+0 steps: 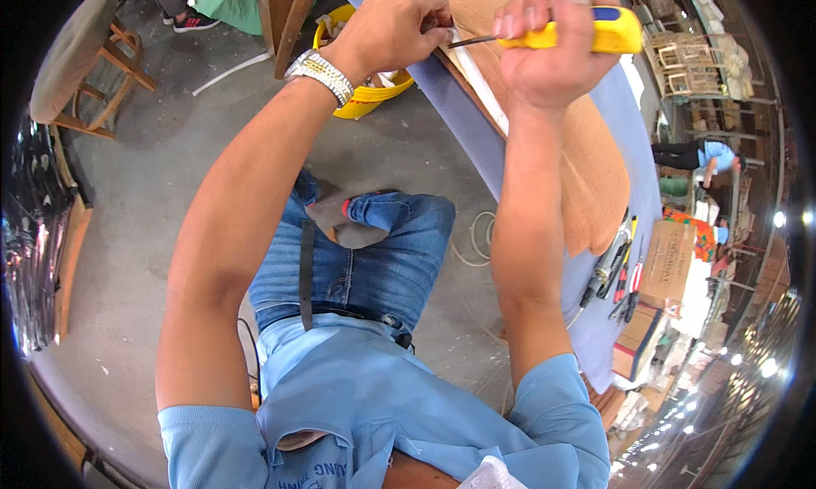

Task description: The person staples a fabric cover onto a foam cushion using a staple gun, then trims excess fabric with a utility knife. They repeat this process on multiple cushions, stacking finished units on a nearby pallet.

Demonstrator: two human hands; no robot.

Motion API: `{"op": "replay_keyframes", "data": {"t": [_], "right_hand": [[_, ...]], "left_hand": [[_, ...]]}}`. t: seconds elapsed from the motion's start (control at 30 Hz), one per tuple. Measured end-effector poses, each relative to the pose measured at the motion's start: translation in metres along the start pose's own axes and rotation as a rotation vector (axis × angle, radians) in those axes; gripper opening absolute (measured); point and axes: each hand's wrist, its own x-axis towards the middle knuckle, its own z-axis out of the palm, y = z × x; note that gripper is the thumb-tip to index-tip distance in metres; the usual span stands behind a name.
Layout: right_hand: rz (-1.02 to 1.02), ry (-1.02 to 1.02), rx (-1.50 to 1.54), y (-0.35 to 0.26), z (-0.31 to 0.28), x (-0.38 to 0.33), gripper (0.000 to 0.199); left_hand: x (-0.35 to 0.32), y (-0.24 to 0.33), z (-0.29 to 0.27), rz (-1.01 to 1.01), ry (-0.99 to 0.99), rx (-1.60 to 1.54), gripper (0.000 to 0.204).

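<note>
My right hand [548, 68] is wrapped round the yellow and blue handle of a screwdriver [625, 32]. Its thin dark shaft points left, toward the fingertips of my left hand [387, 34]. Those fingers are pinched together at the edge of a tan fabric-covered panel [595, 170]; whatever they hold is too small or hidden to make out. A white strip [478, 79] runs along that edge, between my two hands. Under the panel lies a blue-grey covered table [472, 145]. My right hand and forearm hide part of the panel.
A yellow bucket [361, 108] with scraps stands below my left wrist. Several hand tools [605, 272] lie on the table's right side, near a cardboard box [667, 264]. A round-topped stool [72, 51] is at the far left. Another person [718, 156] stands far right.
</note>
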Motion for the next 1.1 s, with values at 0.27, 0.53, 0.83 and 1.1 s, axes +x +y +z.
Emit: {"op": "replay_keyframes", "data": {"t": [0.27,0.53,0.83,1.1], "right_hand": [[-0.092,-0.132,-0.154,0.024,-0.005,-0.014,0.01],[-0.096,0.032,-0.179,0.047,-0.012,0.0,0.016],[-0.045,0.091,-0.252,0.051,0.008,0.028,0.021],[-0.143,0.031,-0.132,0.055,0.0,0.045,0.025]], "left_hand": [[-0.011,-0.004,0.005,0.011,0.066,-0.069,0.026],[-0.014,0.001,0.017,0.019,0.167,-0.131,0.022],[-0.017,-0.004,0.024,-0.077,0.185,-0.076,0.024],[-0.006,0.006,0.021,-0.198,0.164,-0.072,0.02]]}}
